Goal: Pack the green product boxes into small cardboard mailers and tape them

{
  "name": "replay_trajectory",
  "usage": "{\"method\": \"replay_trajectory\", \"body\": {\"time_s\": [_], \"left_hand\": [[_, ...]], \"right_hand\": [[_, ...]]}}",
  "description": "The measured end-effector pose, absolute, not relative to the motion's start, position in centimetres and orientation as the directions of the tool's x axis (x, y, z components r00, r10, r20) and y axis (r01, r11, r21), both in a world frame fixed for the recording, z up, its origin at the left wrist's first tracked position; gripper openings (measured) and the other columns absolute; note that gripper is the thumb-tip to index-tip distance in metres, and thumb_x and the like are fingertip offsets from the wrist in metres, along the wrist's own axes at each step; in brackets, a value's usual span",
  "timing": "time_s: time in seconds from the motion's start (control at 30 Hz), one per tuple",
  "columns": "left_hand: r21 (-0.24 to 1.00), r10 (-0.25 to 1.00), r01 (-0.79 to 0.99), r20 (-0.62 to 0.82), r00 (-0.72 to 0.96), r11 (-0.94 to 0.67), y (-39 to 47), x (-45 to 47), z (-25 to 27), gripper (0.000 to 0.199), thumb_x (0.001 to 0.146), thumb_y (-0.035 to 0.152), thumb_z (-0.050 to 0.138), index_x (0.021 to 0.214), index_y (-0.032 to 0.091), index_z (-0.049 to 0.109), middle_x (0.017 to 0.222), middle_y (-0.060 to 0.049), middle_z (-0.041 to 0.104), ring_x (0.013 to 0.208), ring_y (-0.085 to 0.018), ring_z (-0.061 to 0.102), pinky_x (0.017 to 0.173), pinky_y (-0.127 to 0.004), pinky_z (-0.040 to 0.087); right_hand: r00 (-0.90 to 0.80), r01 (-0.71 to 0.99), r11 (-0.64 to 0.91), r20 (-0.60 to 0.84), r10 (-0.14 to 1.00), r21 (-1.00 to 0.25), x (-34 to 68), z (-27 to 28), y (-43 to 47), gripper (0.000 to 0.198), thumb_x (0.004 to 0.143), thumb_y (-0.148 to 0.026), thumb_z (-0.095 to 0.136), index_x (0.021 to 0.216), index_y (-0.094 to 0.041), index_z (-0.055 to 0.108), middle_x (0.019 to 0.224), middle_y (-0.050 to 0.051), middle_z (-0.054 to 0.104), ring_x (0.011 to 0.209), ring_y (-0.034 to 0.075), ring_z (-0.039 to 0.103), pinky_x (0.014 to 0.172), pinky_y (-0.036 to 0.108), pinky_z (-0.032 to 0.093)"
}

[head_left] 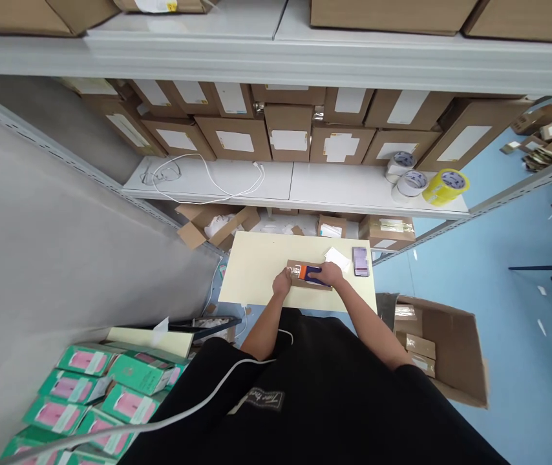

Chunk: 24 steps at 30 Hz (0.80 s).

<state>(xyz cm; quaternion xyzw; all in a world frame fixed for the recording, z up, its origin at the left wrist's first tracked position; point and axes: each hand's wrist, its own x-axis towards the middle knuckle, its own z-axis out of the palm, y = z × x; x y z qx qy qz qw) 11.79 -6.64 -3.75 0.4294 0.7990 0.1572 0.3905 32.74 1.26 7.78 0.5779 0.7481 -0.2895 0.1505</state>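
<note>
A small brown cardboard box lies on the pale yellow tabletop in front of me. My left hand grips the box's left end, thumb near the top. A shiny clear strip, which looks like tape, covers the top at that end. My right hand is closed around a flat dark blue and orange object resting on the box; its exact kind is unclear. Just beyond my right hand lie white paper slips, with a phone to their right.
Behind the table, a shelf holds stacked cardboard boxes, a white cable and several tape rolls. A large open carton with small boxes stands right. Green boxes are piled lower left. A white cord crosses my body.
</note>
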Motion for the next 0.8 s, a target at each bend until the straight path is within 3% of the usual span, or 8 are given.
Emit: {"method": "replay_trajectory", "body": {"time_s": [0.23, 0.47, 0.63, 0.8], "left_hand": [[0.593, 0.800, 0.544, -0.504, -0.324, 0.594, -5.8, 11.9, -3.7, 0.051, 0.108, 0.055, 0.034, 0.129, 0.022, 0.067, 0.117, -0.016, 0.077, 0.112, -0.032, 0.072, 0.094, -0.040, 0.051], [0.612, 0.808, 0.532, -0.500, -0.312, 0.585, -5.1, 11.5, -4.0, 0.048, 0.107, 0.053, 0.039, 0.124, 0.020, 0.069, 0.114, -0.018, 0.077, 0.115, -0.035, 0.070, 0.098, -0.043, 0.050], [0.653, 0.817, 0.493, -0.492, -0.301, 0.575, -5.0, 10.0, -4.5, 0.043, 0.106, 0.053, 0.045, 0.120, 0.022, 0.070, 0.115, -0.016, 0.078, 0.117, -0.034, 0.070, 0.101, -0.043, 0.050], [0.703, 0.811, 0.406, -0.497, -0.307, 0.584, -4.9, 5.0, -4.4, 0.036, 0.102, 0.051, 0.055, 0.111, 0.022, 0.074, 0.122, -0.012, 0.078, 0.122, -0.031, 0.069, 0.104, -0.040, 0.051]], "right_hand": [[-0.216, 0.976, 0.154, -0.584, 0.782, -0.155, 38.2, 7.7, 3.2, 0.064, 0.084, -0.069, 0.074, 0.111, -0.011, 0.078, 0.117, 0.022, 0.077, 0.107, 0.033, 0.074, 0.079, 0.033, 0.053], [-0.031, 0.999, 0.006, -0.623, 0.782, -0.042, 48.2, 7.9, 3.6, 0.061, 0.078, -0.067, 0.080, 0.107, -0.014, 0.079, 0.112, 0.019, 0.078, 0.102, 0.031, 0.074, 0.076, 0.031, 0.051], [-0.019, 0.998, -0.019, -0.602, 0.798, -0.058, 47.5, 8.0, 1.6, 0.060, 0.078, -0.070, 0.078, 0.105, -0.016, 0.080, 0.113, 0.017, 0.079, 0.100, 0.028, 0.074, 0.075, 0.028, 0.050], [-0.094, 0.986, -0.005, -0.590, 0.802, -0.165, 41.5, 8.5, 0.3, 0.061, 0.081, -0.078, 0.070, 0.091, -0.019, 0.081, 0.099, 0.012, 0.081, 0.093, 0.025, 0.075, 0.070, 0.027, 0.046]]}}
